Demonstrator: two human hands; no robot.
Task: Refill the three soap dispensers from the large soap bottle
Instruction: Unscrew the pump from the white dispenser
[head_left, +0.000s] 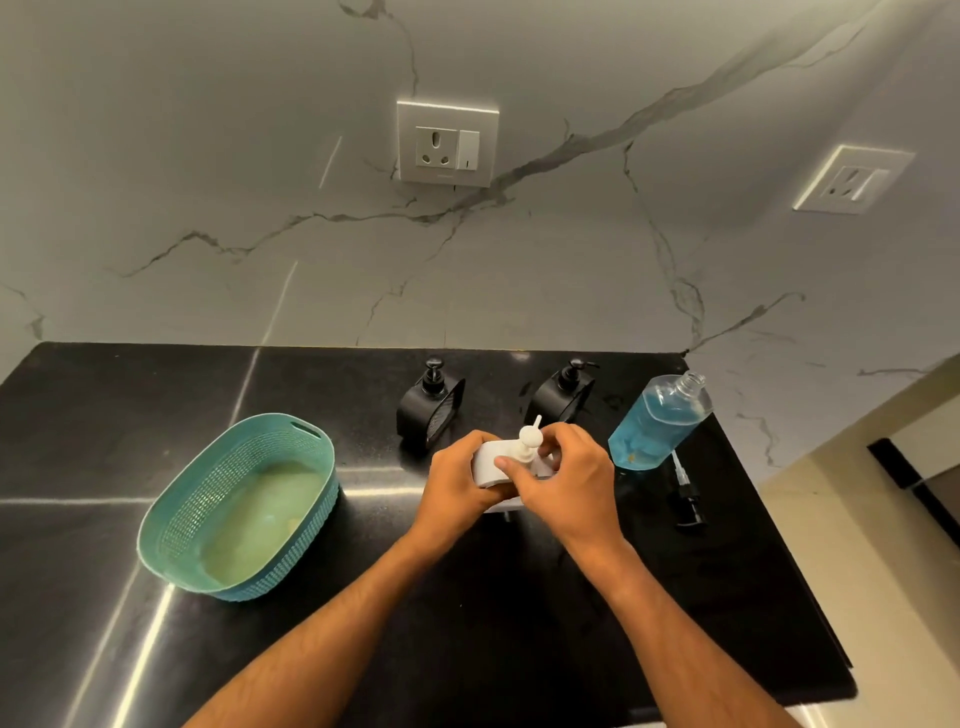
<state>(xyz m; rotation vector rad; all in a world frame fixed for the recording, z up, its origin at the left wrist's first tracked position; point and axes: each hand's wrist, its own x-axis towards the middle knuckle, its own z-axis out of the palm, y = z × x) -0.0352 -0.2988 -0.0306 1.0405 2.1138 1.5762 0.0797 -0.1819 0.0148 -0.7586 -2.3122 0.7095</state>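
Both hands work the white dispenser (491, 467) at counter centre.
We find the left hand (457, 480) clamping its body steady while the right hand (563, 475) pinches the pump head (530, 441), apparently turning it; the uncapped soap bottle (657, 421) stands at three o'clock, two black dispensers (428, 410) at twelve.

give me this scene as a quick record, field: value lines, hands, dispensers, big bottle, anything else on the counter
left hand: holds white dispenser body
right hand: fingers at white pump head
black dispensers: two, upright behind, left one, right one, pumps on
large soap bottle: uncapped, blue soap, standing at right
loose black pump: lying beside bottle
teal basket: left on black counter
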